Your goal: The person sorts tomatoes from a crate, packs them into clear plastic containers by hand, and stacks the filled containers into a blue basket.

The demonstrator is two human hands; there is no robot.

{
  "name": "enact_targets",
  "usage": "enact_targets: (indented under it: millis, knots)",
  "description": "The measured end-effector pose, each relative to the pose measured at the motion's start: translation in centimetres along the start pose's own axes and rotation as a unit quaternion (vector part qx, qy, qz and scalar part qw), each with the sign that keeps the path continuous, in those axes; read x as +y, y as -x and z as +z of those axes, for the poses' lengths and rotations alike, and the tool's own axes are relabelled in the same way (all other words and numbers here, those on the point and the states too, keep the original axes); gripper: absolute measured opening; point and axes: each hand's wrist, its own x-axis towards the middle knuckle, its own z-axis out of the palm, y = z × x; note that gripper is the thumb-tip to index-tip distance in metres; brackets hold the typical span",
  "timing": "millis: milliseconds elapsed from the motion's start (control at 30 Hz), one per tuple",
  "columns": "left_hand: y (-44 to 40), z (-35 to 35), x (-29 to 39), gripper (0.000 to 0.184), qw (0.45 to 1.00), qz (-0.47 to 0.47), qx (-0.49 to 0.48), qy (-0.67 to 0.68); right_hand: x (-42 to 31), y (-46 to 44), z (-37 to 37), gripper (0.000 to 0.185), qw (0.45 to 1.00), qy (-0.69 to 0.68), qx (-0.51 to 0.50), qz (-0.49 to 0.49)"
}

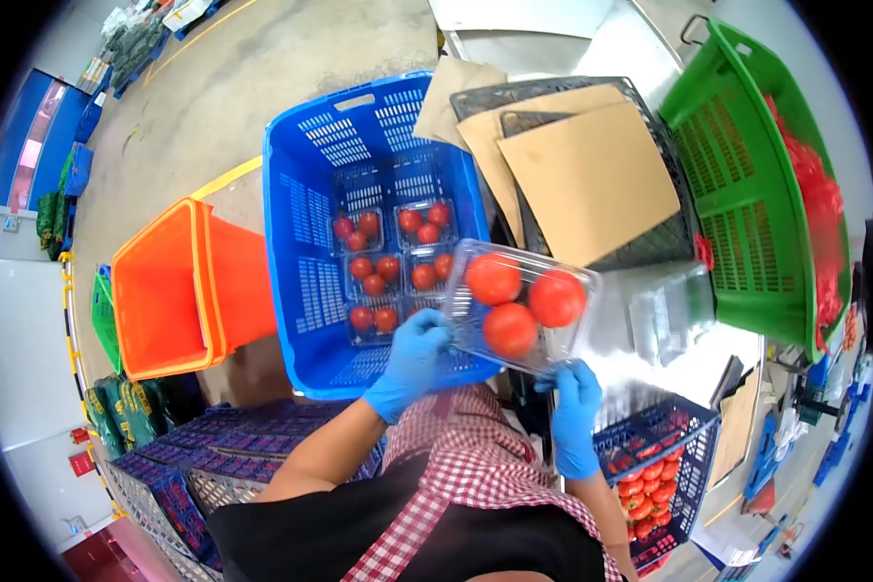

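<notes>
A clear plastic punnet (461, 325) with three red tomatoes (510, 331) in it is held tilted in front of me. My left hand (412, 364), in a blue glove, is closed on its near left corner. At the near right corner, the gloved fingers of my right hand (574, 412) pinch the punnet's edge. Beneath and to the left stands a blue crate (306, 335), with several clear punnets of tomatoes (373, 276) in rows on its floor. The held punnet overlaps the crate's right side.
Brown cardboard sheets (592, 175) lie on a black crate at the back. A green basket (737, 184) with red netting stands right. Loose tomatoes (650, 495) fill a dark blue crate (694, 485) at near right. Orange bins (204, 291) stand left.
</notes>
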Motion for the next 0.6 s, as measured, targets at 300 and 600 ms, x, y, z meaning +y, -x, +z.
enact_targets:
  millis: [300, 600]
  knots:
    - [-12.3, -12.5, 1.5, 0.019, 0.979, -0.087, 0.037, 0.181, 0.1, -13.0, 12.3, 0.023, 0.958, 0.214, -0.18, -0.064]
    - [-40.7, -21.5, -6.4, 0.01, 0.983, 0.045, 0.158, 0.083, 5.1, -5.7, 3.8, 0.03, 0.951, 0.226, -0.115, 0.176]
